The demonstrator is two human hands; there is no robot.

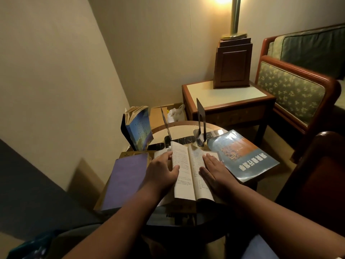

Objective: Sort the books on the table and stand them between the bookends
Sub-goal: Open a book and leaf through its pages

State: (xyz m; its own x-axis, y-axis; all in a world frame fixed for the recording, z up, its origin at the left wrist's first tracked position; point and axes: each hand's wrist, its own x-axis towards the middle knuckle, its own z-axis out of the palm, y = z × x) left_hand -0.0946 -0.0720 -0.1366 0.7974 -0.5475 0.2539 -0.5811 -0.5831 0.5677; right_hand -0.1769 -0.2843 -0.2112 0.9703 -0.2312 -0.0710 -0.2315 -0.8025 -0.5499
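Between the thin bookend (166, 124) and the dark bookend (201, 116), at the far middle of the round table (186, 122), a strip of bare top is lying open from above. An open book (188, 172), under the left hand (162, 172) and right hand (214, 174), is blocking the near approach. A purple book (123, 182) is filling the left side, a flat blue book (242, 156) is filling the right, and a standing book (139, 128) is leaning far left.

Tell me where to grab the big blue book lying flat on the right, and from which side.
Take the big blue book by its right corner, which seems to overhang the table rim. Come from the right with the right hand, fingers under, thumb on the cover; lying flat, its other edges likely offer no gap.
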